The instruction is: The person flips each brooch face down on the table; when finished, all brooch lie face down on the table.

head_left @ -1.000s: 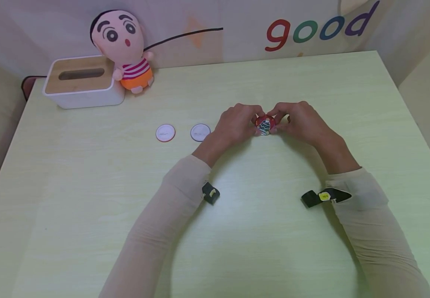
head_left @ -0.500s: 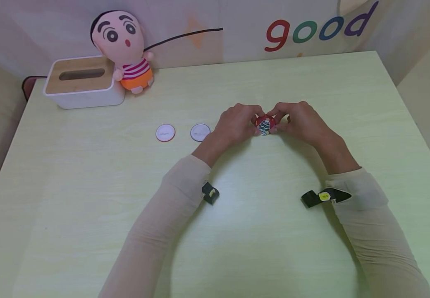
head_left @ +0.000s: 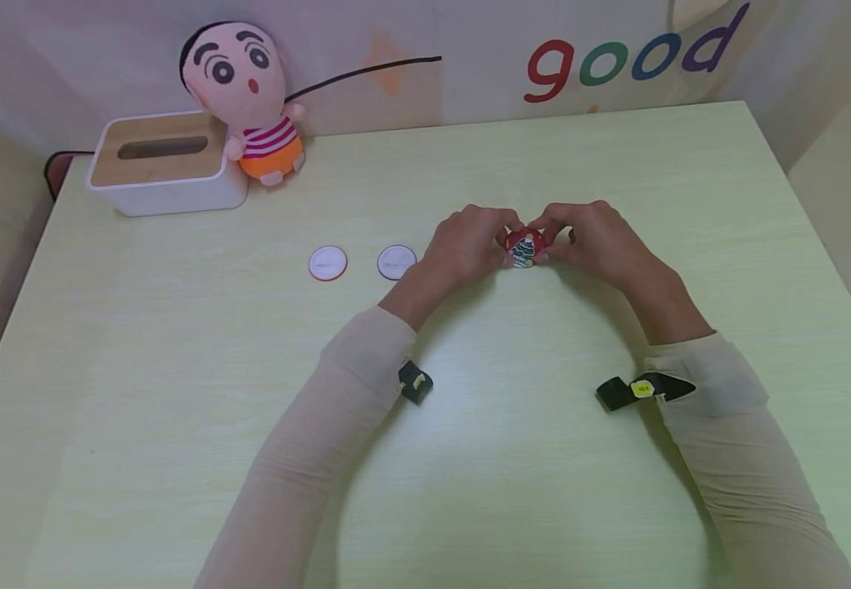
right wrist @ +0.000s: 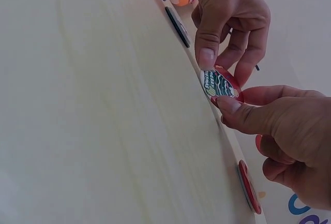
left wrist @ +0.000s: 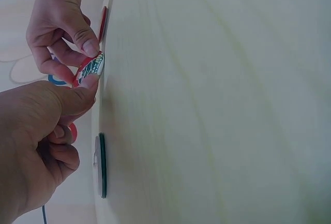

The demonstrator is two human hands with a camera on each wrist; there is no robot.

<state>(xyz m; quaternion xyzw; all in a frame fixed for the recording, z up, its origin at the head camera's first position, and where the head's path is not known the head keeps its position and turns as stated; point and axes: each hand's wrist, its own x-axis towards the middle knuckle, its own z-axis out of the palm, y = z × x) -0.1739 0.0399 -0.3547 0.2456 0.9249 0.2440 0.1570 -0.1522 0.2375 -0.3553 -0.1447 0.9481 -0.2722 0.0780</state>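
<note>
A round red badge [head_left: 524, 247] with a green Christmas tree and lettering on its face stands tilted on edge at or just above the table. My left hand [head_left: 472, 245] pinches its left edge between thumb and fingers. From the other side, my right hand [head_left: 597, 242] pinches the right edge. The right wrist view shows both thumbs on the near side of the badge [right wrist: 220, 83]. Two more badges lie white back up to the left: a red-rimmed one [head_left: 327, 263] and a dark-rimmed one [head_left: 396, 262], the latter close to the left wrist.
Another red badge [right wrist: 249, 187] lies beyond the right hand, hidden in the head view. At the back left stands a white tissue box [head_left: 175, 196] with a wooden lid, and a plush doll [head_left: 263, 123] leans on it. A printed backdrop [head_left: 470, 90] borders the table [head_left: 514, 450].
</note>
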